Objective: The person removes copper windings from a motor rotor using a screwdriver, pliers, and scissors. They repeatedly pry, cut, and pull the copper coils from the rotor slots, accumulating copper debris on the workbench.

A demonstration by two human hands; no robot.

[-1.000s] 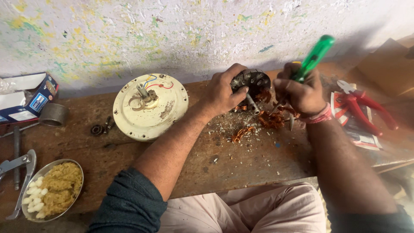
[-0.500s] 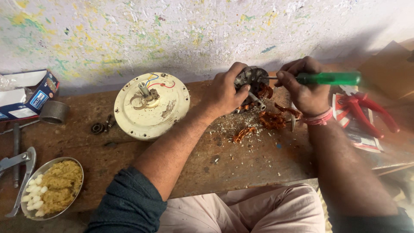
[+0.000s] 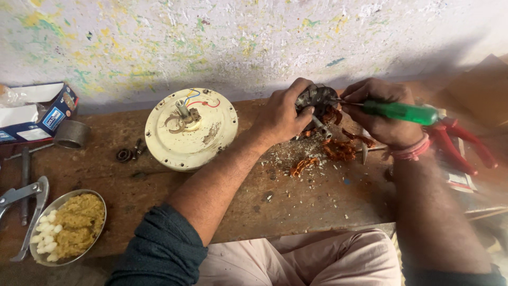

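Note:
My left hand (image 3: 282, 115) grips a dark round motor stator (image 3: 316, 98) with a short metal shaft, tilted above the wooden bench (image 3: 159, 185). My right hand (image 3: 382, 117) holds a green-handled screwdriver (image 3: 399, 112) lying almost level, its tip against the stator's right side. Torn copper winding wire (image 3: 341, 149) and pale scraps lie on the bench just below both hands. A cream round fan motor cover (image 3: 190, 128) with coloured wires sits left of my left forearm.
Red-handled pliers (image 3: 460, 145) lie at the right behind my right wrist. At the left are a steel plate of food (image 3: 69, 226), metal pliers (image 3: 24, 209), a metal ring (image 3: 71, 134), a blue and white box (image 3: 39, 114) and small bearings (image 3: 127, 154).
The screwdriver has swung down from pointing up to lying nearly level, its tip now at the stator. My left hand has kept its grip on the stator.

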